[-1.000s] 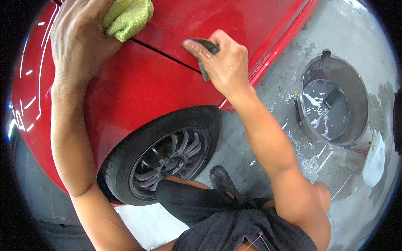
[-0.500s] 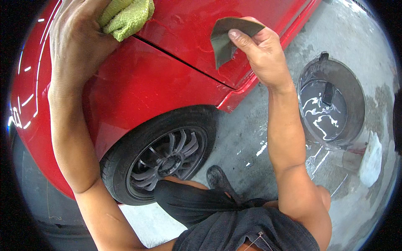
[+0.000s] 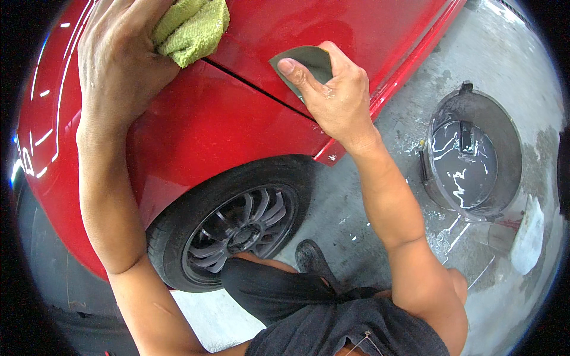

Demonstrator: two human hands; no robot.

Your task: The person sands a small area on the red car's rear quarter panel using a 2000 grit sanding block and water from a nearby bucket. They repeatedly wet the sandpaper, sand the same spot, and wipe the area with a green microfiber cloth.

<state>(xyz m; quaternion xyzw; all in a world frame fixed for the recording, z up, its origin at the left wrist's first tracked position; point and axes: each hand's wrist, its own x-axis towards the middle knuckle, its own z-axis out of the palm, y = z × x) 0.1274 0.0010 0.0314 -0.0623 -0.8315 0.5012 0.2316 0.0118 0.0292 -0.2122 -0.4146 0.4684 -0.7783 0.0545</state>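
Head view: right hand pinching grey sandpaper sheet, long axis upright

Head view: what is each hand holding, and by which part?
Left hand bunches a yellow-green terry cloth by its near end. Right hand pinches a grey sanding sheet at its lower edge, thumb on top.

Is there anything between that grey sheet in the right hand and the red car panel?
Nothing visible. The right hand presses the grey sheet flat to the red car panel, just above the seam. The left hand holds a green cloth off to the side, clear of it.
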